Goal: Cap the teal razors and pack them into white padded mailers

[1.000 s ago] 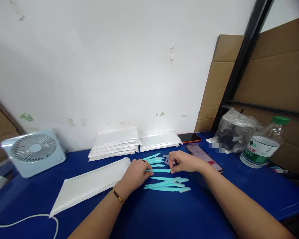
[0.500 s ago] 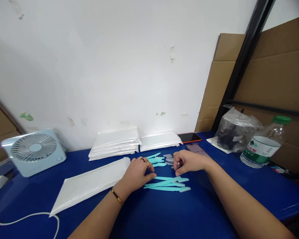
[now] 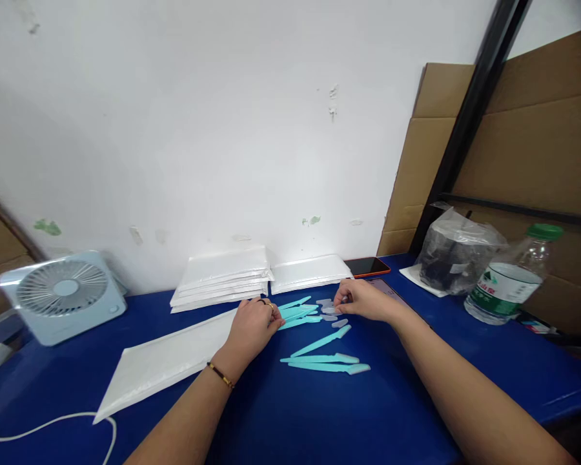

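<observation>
My left hand (image 3: 255, 325) pinches the handle end of a turquoise eyebrow razor (image 3: 300, 321) at the far group of such razors. My right hand (image 3: 359, 300) is closed at the fingertips over several small clear blade caps (image 3: 339, 323); it appears to pinch one, partly hidden by the fingers. Nearer to me, three more turquoise eyebrow razors (image 3: 325, 367) lie apart from the far group, their blade ends to the right. Under and beside my left forearm is a white padded mailer (image 3: 174, 358) lying flat.
Stacked white mailers (image 3: 223, 271) and a smaller pile (image 3: 310, 271) lie against the wall. A light-blue fan (image 3: 68, 294) stands left, with a white cable (image 3: 43, 423) in front. Two phones, a bagged dark container (image 3: 452, 258) and a water bottle (image 3: 506, 284) are on the right.
My left hand has moved away and left from the near razors to the far group. My right hand has shifted slightly back to the caps. Fewer razors lie in the near group.
</observation>
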Demonstrator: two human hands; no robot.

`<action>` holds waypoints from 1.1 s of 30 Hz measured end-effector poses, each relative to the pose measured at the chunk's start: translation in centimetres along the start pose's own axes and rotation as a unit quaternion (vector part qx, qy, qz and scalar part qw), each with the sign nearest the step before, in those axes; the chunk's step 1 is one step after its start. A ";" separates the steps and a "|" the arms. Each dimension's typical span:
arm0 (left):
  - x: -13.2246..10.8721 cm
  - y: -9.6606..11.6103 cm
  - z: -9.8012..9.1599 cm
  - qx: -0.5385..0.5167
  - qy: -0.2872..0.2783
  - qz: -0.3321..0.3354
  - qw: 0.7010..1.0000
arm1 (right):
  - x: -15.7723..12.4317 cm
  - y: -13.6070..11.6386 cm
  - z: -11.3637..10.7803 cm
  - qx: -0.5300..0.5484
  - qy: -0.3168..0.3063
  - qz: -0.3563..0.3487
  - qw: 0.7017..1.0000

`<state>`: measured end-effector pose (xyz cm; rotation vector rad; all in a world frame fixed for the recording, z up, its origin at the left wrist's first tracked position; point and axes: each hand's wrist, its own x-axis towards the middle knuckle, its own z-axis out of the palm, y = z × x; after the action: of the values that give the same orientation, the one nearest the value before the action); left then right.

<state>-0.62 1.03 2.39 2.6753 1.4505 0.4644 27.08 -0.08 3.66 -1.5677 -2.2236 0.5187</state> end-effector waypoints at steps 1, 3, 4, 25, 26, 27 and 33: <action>0.0 0.0 -0.1 -0.004 0.004 -0.009 1.000 | 0.0 0.1 -0.1 -0.004 0.001 -0.001 1.000; -0.2 0.5 -0.1 -0.018 0.003 -0.003 1.000 | -0.1 0.2 -0.2 -0.007 -0.042 -0.022 0.999; -0.4 0.9 0.0 -0.026 -0.003 0.009 1.000 | -0.2 0.2 -0.2 -0.007 -0.072 -0.032 0.997; -0.3 0.0 -0.7 -0.044 0.002 -0.012 0.999 | 0.1 0.2 -0.1 0.013 0.016 -0.008 1.000; -0.5 0.6 -0.7 -0.060 -0.009 0.008 0.998 | 0.0 0.1 -0.1 0.017 0.000 -0.015 1.000; -0.8 1.2 -0.6 -0.077 -0.030 0.032 0.996 | -0.1 -0.1 -0.2 0.019 -0.020 -0.023 0.999; -1.7 3.2 0.6 -0.111 -0.120 0.054 0.985 | -0.8 -0.9 0.2 0.011 -0.145 -0.073 0.987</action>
<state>1.24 -2.10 2.02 2.5355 1.1224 0.2778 26.54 -1.12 3.89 -1.3766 -2.5130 0.7681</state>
